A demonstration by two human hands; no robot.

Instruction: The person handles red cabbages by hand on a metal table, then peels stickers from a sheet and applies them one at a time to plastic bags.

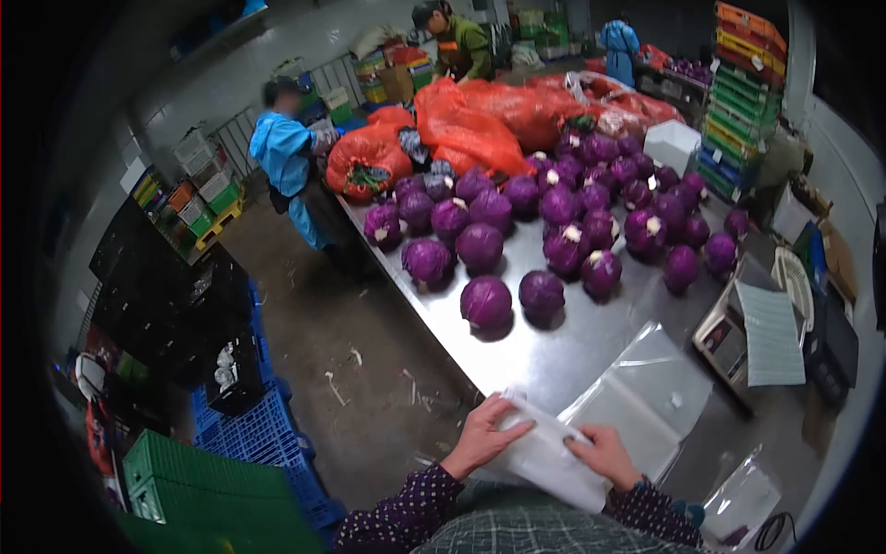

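Note:
Both my hands hold a clear plastic bag [544, 455] at the near edge of a steel table [563, 355]. My left hand [484, 434] grips the bag's left end, thumb on top. My right hand [604, 454] pinches its right side. More flat clear bags [651, 392] lie on the table just beyond my right hand. Several purple cabbages are spread over the table's middle and far part; the two nearest ones [486, 302] [542, 294] sit well beyond my hands.
Orange mesh sacks [466, 134] are piled at the table's far end. A scale with a paper sheet [752, 332] stands at the right. A person in blue [286, 157] stands at the table's far left; two others work further back. Blue and green crates [249, 443] stack at left.

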